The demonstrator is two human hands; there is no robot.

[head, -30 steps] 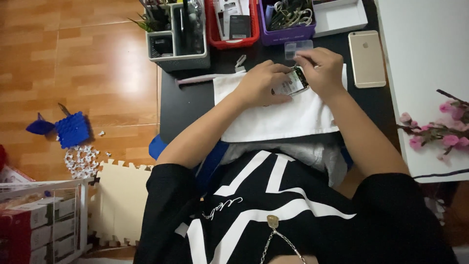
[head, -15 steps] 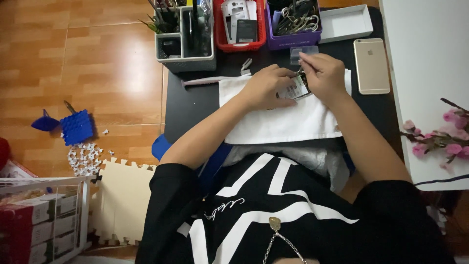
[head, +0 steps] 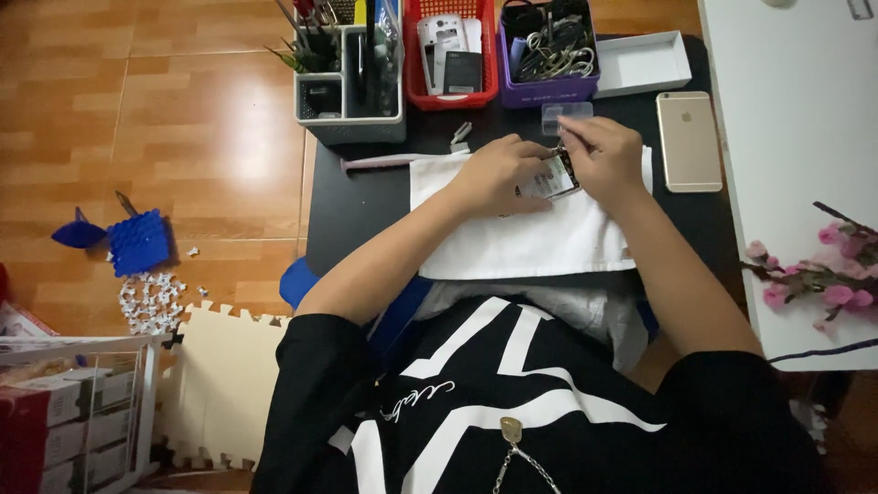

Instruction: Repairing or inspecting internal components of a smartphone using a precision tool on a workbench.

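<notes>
My left hand (head: pixel 501 172) and my right hand (head: pixel 605 157) meet over a white cloth (head: pixel 530 240) on a black table (head: pixel 352 206). Between them sits a small opened phone-like device (head: pixel 551 177) with its insides showing. My left hand grips its left side. My right hand pinches at its top right edge, possibly with a thin tool that I cannot make out. A small clear plastic box (head: pixel 566 114) lies just beyond my fingers.
A gold phone (head: pixel 689 140) lies face down at the right. Along the far edge stand a grey organiser (head: pixel 352 91), a red basket (head: pixel 455 55), a purple basket (head: pixel 547 53) and a white tray (head: pixel 643 64). Pink flowers (head: pixel 828 274) lean in at the right. A foam mat (head: pixel 219 384) lies on the wooden floor.
The view has drifted so the table sits slightly lower and further right. Both hands stay on the small device; the right fingers shifted slightly at its top edge.
</notes>
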